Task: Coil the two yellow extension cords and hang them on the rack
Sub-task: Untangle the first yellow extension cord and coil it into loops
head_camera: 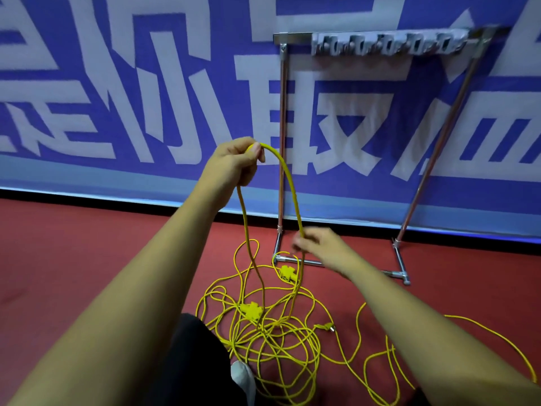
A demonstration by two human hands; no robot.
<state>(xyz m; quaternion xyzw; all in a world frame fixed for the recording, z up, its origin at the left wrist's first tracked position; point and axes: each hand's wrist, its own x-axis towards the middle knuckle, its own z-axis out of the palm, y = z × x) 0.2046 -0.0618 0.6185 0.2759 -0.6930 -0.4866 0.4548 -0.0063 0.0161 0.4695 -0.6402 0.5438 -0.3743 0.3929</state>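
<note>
Shoe: a grey shoe is standing at the near edge of the pile, and a strand could be catching under it as slack goes up.
Pile: both yellow cords are lying in one loose tangle on the red floor. Hauling on one risks dragging the other along or cinching a knot.
Socket blocks: one block is sitting mid-tangle and another near the rack foot. Either could be snagging on crossing strands.
Right hand: the right hand is low and blurred, its fingers curling round the cord.
Left hand: the left hand is raised, fingers clamping the top of a single loop. A sharp tug could be pulling it free.
Rack: the hooks are sitting far back and high, carrying no cord.
</note>
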